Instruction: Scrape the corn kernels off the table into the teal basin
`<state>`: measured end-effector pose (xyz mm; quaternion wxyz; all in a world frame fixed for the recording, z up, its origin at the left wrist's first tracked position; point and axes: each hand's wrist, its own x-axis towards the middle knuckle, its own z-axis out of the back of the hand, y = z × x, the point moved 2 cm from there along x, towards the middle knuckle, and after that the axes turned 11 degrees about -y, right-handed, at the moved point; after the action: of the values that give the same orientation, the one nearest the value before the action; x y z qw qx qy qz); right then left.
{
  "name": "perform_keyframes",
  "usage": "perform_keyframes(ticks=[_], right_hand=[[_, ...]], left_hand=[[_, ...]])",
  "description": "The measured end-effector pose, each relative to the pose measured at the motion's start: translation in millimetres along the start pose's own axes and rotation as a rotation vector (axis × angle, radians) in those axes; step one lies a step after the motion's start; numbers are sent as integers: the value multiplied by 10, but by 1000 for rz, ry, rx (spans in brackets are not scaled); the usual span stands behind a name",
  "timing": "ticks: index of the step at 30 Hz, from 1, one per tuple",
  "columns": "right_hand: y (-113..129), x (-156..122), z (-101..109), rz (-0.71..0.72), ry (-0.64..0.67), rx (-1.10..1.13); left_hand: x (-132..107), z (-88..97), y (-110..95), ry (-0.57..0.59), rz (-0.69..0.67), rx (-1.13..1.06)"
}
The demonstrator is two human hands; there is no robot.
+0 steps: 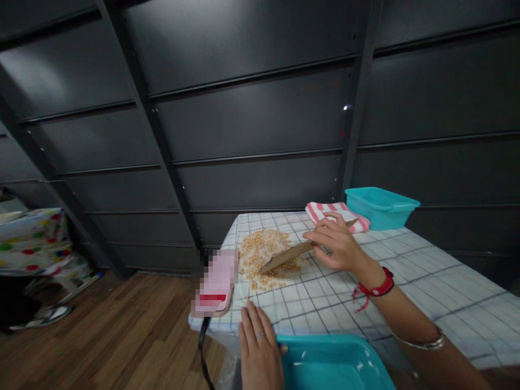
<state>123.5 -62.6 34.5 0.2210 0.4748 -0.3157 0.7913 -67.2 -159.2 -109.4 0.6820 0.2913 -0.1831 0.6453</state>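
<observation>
My right hand (pixel 337 244) is closed on a flat brown piece of cardboard (pixel 288 255), whose far end rests in a pile of yellow grains (pixel 260 250) spread on the checked tablecloth. A red band circles that wrist. My left hand (pixel 258 346) grips the near-left rim of a teal plastic tub (pixel 333 363) held at the table's front edge, its fingers lying on the cloth.
A checked white cloth covers the table (pixel 426 281). A second teal tub (pixel 382 206) and a pink striped towel (pixel 337 212) sit at the far end. A pink blurred object (pixel 217 284) lies at the left edge. Wood floor lies left, a dark panelled wall behind.
</observation>
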Motion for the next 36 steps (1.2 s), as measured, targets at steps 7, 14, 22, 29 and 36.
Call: perform_keyframes(ticks=[7,14,22,29,36], right_hand=[[143,93,45,36,48,-10],[282,97,164,51,86,-3],[346,64,275,48,87,-28],[424,31,310,49,131,1],[432,18,421,5,113,29]], left_hand=[[-21,-57,14,-13,2,-20],[-81,-232,89,-11,-80,-16],[-47,-155,77,-25,-78,23],[-81,-195,85,4,-79,30],[-61,-137,83,-1,-69,1]])
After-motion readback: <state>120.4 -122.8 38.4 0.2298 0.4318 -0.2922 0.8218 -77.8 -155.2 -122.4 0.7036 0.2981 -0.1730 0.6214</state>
